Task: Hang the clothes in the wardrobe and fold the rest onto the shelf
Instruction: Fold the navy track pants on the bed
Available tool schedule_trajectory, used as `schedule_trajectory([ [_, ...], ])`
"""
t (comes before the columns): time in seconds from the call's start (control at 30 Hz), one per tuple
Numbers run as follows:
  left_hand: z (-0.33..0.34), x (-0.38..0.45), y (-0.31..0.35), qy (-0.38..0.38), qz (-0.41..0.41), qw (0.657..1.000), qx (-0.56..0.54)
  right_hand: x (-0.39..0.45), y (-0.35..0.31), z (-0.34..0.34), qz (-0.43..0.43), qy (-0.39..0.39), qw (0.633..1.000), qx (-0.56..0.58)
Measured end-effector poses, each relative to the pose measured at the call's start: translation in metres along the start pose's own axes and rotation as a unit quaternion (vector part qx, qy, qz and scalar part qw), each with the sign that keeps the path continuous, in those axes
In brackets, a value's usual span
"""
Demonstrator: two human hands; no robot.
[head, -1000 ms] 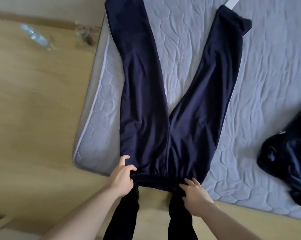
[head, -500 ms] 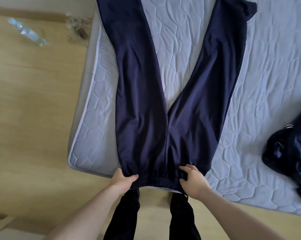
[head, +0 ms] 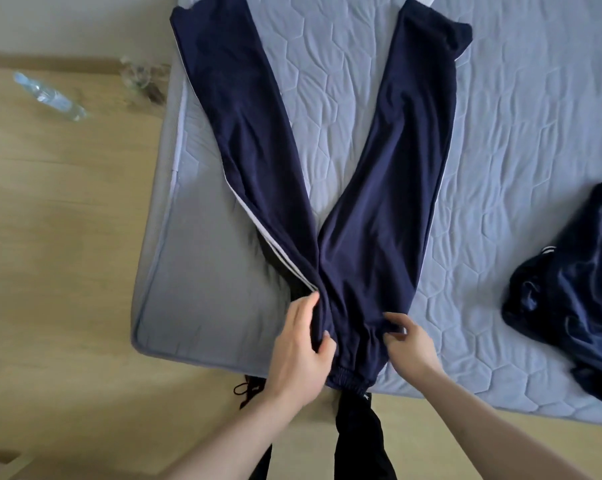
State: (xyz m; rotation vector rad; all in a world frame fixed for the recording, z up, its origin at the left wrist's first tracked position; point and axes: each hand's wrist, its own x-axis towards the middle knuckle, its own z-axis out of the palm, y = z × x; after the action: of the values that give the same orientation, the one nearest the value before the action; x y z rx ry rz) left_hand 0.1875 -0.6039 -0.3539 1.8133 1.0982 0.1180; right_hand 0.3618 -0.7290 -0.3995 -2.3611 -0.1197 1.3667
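Observation:
Navy track trousers with white side stripes lie spread in a V on the grey quilted mattress, waistband at the near edge. My left hand grips the left side of the waist, which is lifted and folded over toward the right leg, baring the stripes. At the waist's right side my right hand pinches the fabric with curled fingers.
A crumpled dark navy garment lies on the mattress at the right. On the wooden floor at the upper left lie a plastic water bottle and a clear glass object. My dark-trousered legs stand below the bed edge.
My left hand has pulled the left hip of the trousers rightward over the middle, exposing the white stripes. My right hand shifted slightly along the waist. The view has shifted too.

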Motion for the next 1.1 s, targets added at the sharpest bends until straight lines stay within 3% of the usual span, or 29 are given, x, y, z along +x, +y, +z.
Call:
schedule_trajectory([
  [0.13, 0.036, 0.013, 0.035, -0.106, 0.086, 0.988, 0.076, 0.009, 0.009, -0.029, 0.039, 0.027, 0.998, 0.048],
  [0.27, 0.074, 0.031, 0.046, -0.248, 0.104, 0.952, 0.148, 0.019, 0.026, -0.051, 0.06, 0.053, 0.996, 0.046],
  [0.4, 0.104, 0.044, 0.033, -0.392, 0.07, 0.895, 0.201, 0.028, 0.043, -0.059, 0.058, 0.055, 0.996, 0.031],
  [0.57, 0.099, 0.065, 0.02, -0.53, 0.061, 0.793, 0.295, 0.037, 0.035, -0.058, 0.052, 0.04, 0.997, 0.028],
  [0.6, 0.094, 0.073, 0.023, -0.527, 0.038, 0.8, 0.286, 0.039, 0.028, -0.057, 0.047, 0.037, 0.998, 0.035],
  [0.67, 0.08, 0.094, 0.028, -0.453, -0.004, 0.864, 0.218, 0.046, 0.011, -0.054, 0.027, 0.03, 0.998, 0.049],
  [0.73, 0.065, 0.123, 0.029, -0.311, -0.043, 0.937, 0.154, 0.055, -0.009, -0.048, 0.004, 0.022, 0.998, 0.059],
  [0.8, 0.05, 0.163, 0.024, -0.147, -0.095, 0.98, 0.092, 0.067, -0.029, -0.04, -0.026, 0.016, 0.997, 0.069],
  [0.9, 0.029, 0.226, 0.019, 0.007, -0.149, 0.988, 0.048, 0.085, -0.05, -0.028, -0.057, 0.013, 0.997, 0.054],
  [1.03, 0.022, 0.29, 0.018, 0.031, -0.177, 0.982, 0.059, 0.104, -0.059, -0.017, -0.099, 0.039, 0.991, -0.079],
  [1.1, 0.031, 0.31, 0.021, 0.026, -0.224, 0.974, 0.007, 0.109, -0.058, -0.015, -0.098, 0.03, 0.986, -0.133],
])
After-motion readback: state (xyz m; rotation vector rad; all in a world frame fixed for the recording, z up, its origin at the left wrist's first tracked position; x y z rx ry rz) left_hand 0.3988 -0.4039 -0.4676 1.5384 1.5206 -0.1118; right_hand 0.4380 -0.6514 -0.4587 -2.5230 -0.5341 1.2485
